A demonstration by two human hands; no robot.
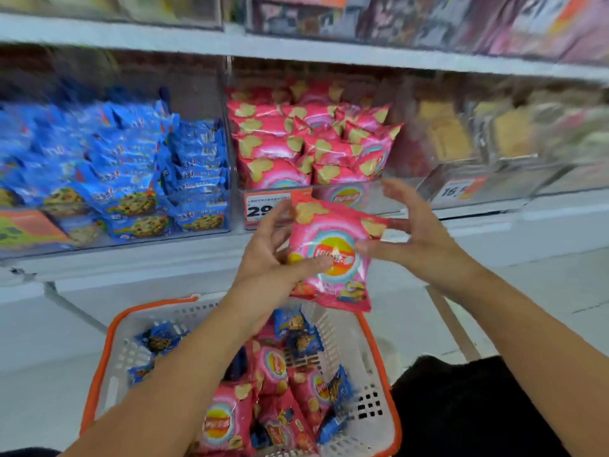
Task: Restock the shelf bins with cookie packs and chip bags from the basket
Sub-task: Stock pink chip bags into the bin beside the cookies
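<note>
Pink chip bag pinched at its lower left edge by left hand, raised above basket toward matching chip bin beyond; right hand spread, fingertips steadying bag's right side.

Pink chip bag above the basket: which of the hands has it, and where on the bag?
The left hand grips the pink chip bag by its left edge, thumb on the front. The right hand is open beside its right edge.

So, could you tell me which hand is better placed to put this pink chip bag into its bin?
Probably the left hand: it grips the chip bag below the pink bin; the right hand is open beside it.
</note>
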